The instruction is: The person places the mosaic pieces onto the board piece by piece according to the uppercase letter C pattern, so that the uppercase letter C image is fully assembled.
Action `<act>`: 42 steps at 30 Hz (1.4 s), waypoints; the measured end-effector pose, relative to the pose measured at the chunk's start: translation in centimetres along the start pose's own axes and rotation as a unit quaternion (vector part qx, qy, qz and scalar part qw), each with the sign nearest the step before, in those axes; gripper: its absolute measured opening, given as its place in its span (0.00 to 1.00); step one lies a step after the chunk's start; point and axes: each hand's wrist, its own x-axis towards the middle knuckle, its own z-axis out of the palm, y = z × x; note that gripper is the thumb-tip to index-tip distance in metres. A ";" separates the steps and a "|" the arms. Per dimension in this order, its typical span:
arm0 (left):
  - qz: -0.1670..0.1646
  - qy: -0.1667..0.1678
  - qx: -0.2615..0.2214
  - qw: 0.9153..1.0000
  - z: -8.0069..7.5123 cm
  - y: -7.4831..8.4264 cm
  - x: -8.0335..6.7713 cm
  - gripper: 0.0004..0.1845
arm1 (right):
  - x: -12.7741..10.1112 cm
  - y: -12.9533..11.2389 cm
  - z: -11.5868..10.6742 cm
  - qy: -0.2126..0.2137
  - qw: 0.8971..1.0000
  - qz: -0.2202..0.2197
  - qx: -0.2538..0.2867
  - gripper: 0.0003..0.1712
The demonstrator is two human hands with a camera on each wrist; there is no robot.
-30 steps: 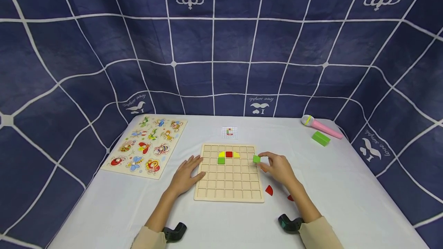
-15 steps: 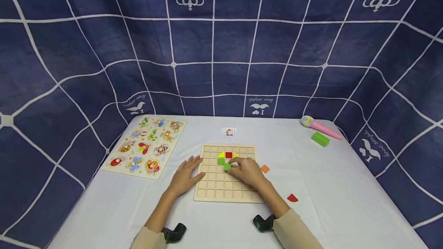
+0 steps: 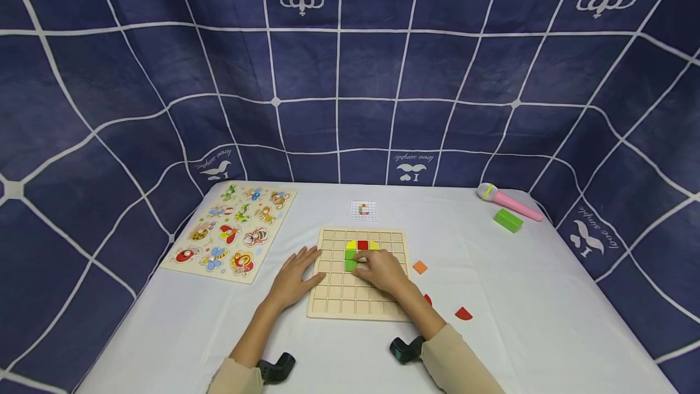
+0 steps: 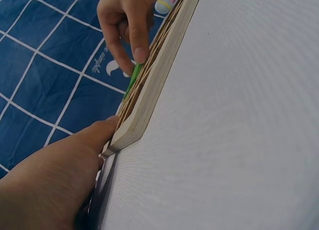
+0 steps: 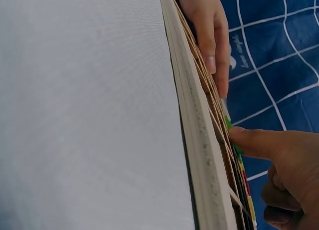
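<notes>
My left hand (image 3: 291, 279) rests at the left edge of a wooden grid board (image 3: 341, 292), its thumb on the rim. Over the middle of the board, my right hand (image 3: 384, 270) pinches a green square tile (image 3: 350, 266) between thumb and index finger. The tile lies at a cell just below another green tile (image 3: 350, 255). Above them is a row with a yellow quarter-round piece (image 3: 351, 244), a red square tile (image 3: 363, 245) and a second yellow piece (image 3: 374, 245), partly covered by the right hand. In the left wrist view, the right fingertips are right at the green tile (image 4: 132, 80).
A small pattern card (image 3: 363, 210) lies behind the board. An orange square (image 3: 420, 267) and red quarter-round pieces (image 3: 463, 313) lie to the right. Farther off are a green block (image 3: 508, 220) and a pink toy microphone (image 3: 514, 202). An insect puzzle board (image 3: 229, 233) is at left.
My right hand has carried the green tile from the board's right edge leftward to a cell under the other green tile. The left hand has stayed in place.
</notes>
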 end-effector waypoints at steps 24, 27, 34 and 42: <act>-0.006 -0.001 -0.001 1.000 -0.1 -0.4 0.0 0.33 | -1.6 1.3 -1.5 -0.040 0.997 -0.017 0.068 0.17; -0.002 -0.002 0.000 1.000 0.1 -0.3 0.0 0.33 | -1.6 1.1 -1.1 -0.056 0.997 -0.019 0.054 0.18; 0.005 0.006 -0.004 1.000 0.2 -0.2 0.0 0.32 | -2.6 1.3 -2.2 -0.037 0.998 0.000 0.051 0.17; 0.004 0.002 -0.002 1.000 0.2 -0.2 -0.1 0.33 | -6.5 4.2 -6.3 0.000 0.997 0.024 0.074 0.15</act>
